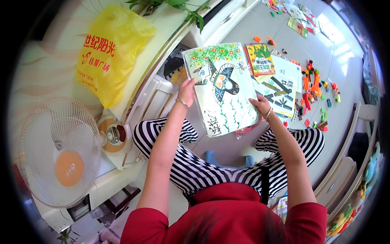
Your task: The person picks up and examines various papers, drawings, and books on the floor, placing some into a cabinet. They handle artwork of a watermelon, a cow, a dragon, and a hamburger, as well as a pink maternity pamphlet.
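Between my two hands is a painted picture in a clear plastic sleeve (201,116), with a dark patterned fish-like shape, red flowers on green, dragonflies and brushed writing. My left hand (186,91) pinches its left edge. On the lower right edge, my right hand (261,105) grips it with the thumb on top. Just beyond the right hand lie an orange and yellow booklet (260,59) and a sheet with a bamboo painting (278,97), partly covered by other papers. Below the picture, a pink plastic packet (243,131) shows only in part.
On the cabinet top (152,33) to the left are a yellow plastic bag (112,55) with writing and an electric fan (61,155). Loose toy bricks (313,84) and more papers (298,18) are scattered over the tiled floor. A blue stool (210,157) shows between my legs.
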{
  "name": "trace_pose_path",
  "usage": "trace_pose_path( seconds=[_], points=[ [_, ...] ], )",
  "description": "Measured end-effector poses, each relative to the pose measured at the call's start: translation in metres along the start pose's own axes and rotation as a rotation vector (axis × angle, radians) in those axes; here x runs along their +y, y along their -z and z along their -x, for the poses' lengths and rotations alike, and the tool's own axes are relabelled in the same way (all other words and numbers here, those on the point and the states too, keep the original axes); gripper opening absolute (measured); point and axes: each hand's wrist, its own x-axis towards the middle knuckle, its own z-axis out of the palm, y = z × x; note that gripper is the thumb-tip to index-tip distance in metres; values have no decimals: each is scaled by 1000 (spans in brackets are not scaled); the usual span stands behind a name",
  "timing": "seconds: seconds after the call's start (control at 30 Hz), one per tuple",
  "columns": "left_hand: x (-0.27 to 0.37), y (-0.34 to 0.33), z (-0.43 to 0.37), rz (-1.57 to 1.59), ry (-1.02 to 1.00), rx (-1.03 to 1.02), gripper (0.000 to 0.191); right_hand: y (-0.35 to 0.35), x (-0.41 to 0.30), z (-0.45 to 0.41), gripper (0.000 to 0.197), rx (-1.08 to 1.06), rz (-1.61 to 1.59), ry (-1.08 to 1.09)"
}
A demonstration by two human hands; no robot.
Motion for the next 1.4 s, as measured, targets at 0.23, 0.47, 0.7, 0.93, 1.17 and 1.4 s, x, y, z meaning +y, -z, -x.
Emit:
trace_pose_path(
  seconds=[0.23, 0.47, 0.7, 0.93, 1.17, 1.4],
  points=[
    [-33, 29, 8, 50, 87, 20, 26, -24, -30, 22, 15, 69, 334, 285],
    [-52, 32, 6, 61, -14, 167, 22, -15, -8, 17, 13, 131, 369, 320],
    [-49, 41, 15, 20, -79, 261, 20, -15, 12, 19, 17, 79, 353, 122],
    [-49, 40, 22, 35, -50, 335, 20, -9, 26, 12, 19, 62, 453, 132],
    [-54, 52, 17, 63, -107, 375, 19, -29, 6, 25, 17, 66, 367, 73],
    [-72, 77, 10, 132, -76, 405, 20, -39, -11, 30, 12, 22, -129, -38]
  ],
)
